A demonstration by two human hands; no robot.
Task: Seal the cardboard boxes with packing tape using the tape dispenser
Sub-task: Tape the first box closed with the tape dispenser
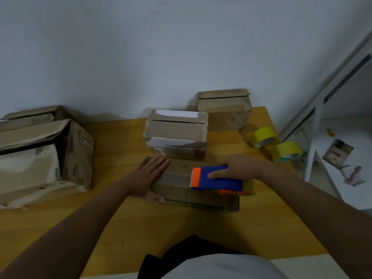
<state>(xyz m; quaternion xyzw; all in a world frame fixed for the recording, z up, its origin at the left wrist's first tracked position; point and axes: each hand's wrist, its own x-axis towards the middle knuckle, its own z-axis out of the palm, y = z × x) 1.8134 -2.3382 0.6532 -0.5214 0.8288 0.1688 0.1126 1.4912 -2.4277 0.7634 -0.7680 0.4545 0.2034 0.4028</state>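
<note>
A flat cardboard box (pixel 203 195) lies on the wooden table (pixel 120 228) in front of me. My left hand (pixel 150 176) presses flat on its left end with straight fingers. My right hand (pixel 235 168) grips a blue and orange tape dispenser (pixel 213 179) that sits on top of the box. A strip of clear tape (pixel 175 178) runs along the box top from the dispenser's serrated edge toward my left hand.
A second box (pixel 177 135) stands right behind the flat one, a third box (pixel 225 109) farther back against the wall. Large crumpled cartons (pixel 40 154) fill the table's left side. Two yellow tape rolls (pixel 263 136) (pixel 286 151) lie at the right edge.
</note>
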